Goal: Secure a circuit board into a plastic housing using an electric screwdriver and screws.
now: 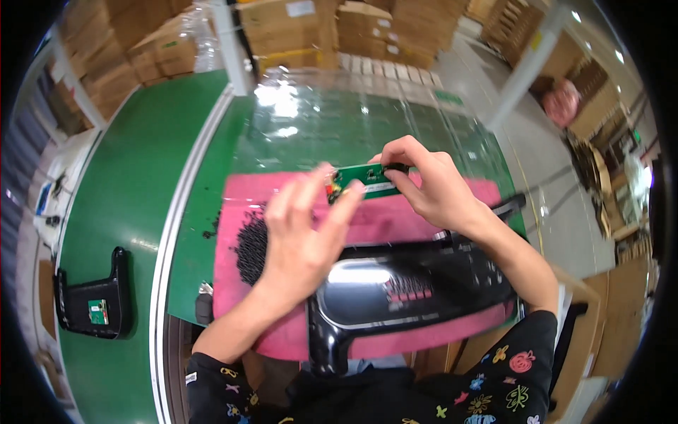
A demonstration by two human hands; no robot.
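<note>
A green circuit board (373,174) with small coloured parts at its left end is held up above the pink mat. My right hand (434,185) is closed on the board's right end, pinching it between thumb and fingers. My left hand (300,233) is at the board's left end, smeared by motion, with its fingers apart; the thumb overlaps the board's face. Whether it touches the board I cannot tell. Below the hands a glossy black plastic housing (374,288) with a slotted vent lies on the pink mat (282,346). A heap of small black screws (252,247) lies left of it.
A clear plastic sheet (332,127) covers the green table's far part. On the green surface at left lies another black housing (119,300) with a small green board (98,311) in it. A metal rail (180,212) runs between. Cardboard boxes (282,28) stand behind.
</note>
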